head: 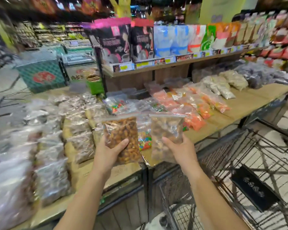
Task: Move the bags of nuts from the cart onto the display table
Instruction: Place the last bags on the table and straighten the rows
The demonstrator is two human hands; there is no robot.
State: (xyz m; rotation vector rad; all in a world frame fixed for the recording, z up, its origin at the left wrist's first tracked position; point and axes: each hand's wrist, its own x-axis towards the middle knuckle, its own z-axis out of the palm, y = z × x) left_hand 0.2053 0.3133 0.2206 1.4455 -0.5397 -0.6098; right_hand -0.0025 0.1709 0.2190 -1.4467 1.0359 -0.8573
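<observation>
Both hands are up over the near edge of the wooden display table (249,103), each closed around one bag. The left hand (110,151) grips the lower half of a clear zip-top bag of amber-brown glazed nuts (121,138), thumb across its front; the right hand (179,150) clasps a clear zip-top bag of paler, dull-brown nuts (166,135) the same way. Held upright by their bottoms with the seals on top, the bags face the person, probably so the contents can be matched to the right pile before setting down.

Rows of clear bags of brown nuts (80,141) already fill the table to the left, which looks like the natural destination. Directly behind the held bags lie a small bag of multicoloured candy (145,141) and clear bags of orange dried fruit (198,107), so little bare table shows there; any placement likely means stacking or reaching leftward. The black wire shopping cart (239,180) stands at lower right, close against the table, its visible basket showing no bags.
</observation>
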